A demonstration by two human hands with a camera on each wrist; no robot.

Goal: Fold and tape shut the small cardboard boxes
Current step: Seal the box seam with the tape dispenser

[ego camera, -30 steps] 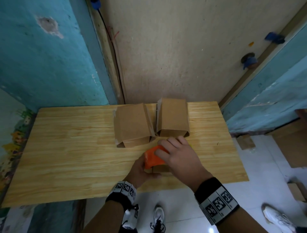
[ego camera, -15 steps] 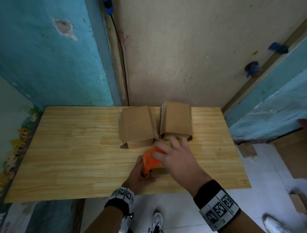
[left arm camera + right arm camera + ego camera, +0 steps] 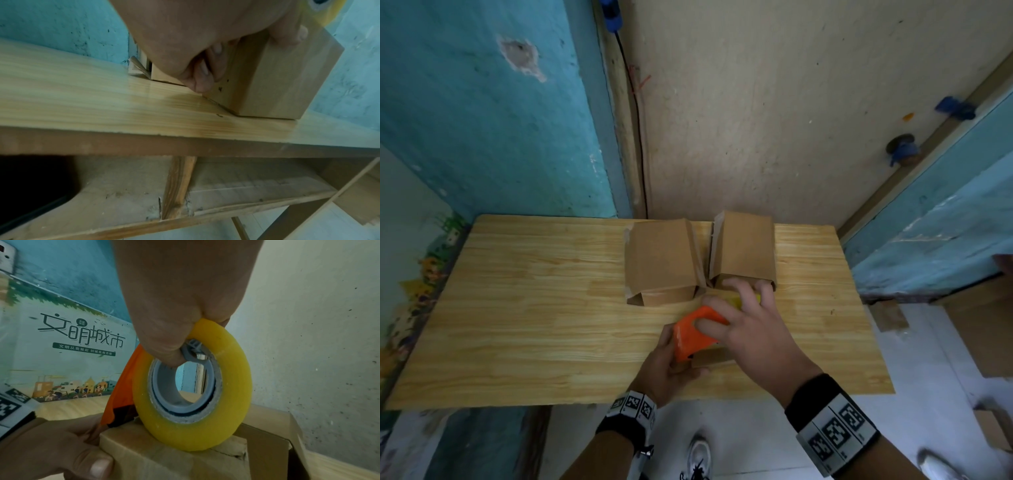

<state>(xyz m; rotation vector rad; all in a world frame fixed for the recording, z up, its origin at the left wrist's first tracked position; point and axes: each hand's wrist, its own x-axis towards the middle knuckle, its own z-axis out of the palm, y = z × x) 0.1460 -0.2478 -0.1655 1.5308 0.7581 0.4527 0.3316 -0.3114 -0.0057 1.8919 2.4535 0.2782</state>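
Note:
A small cardboard box [image 3: 710, 358] [image 3: 277, 78] [image 3: 174, 457] stands near the table's front edge, mostly hidden under both hands in the head view. My left hand [image 3: 667, 363] grips its near side, thumb on the front face. My right hand [image 3: 750, 329] grips an orange tape dispenser [image 3: 693, 332] with a yellow tape roll [image 3: 193, 386], fingers hooked through the roll's core. The roll rests on the box's top, over the flap seam. Two more folded cardboard boxes [image 3: 661, 262] [image 3: 744, 250] stand side by side behind it.
The wooden table [image 3: 534, 308] butts against a beige wall, with teal wall to the left. More cardboard [image 3: 983, 325] lies on the floor at the right. My shoes [image 3: 698, 455] show below the table's front edge.
My right hand has moved the tape dispenser away from me across the box top, toward the two rear boxes. The left hand has kept its hold on the box.

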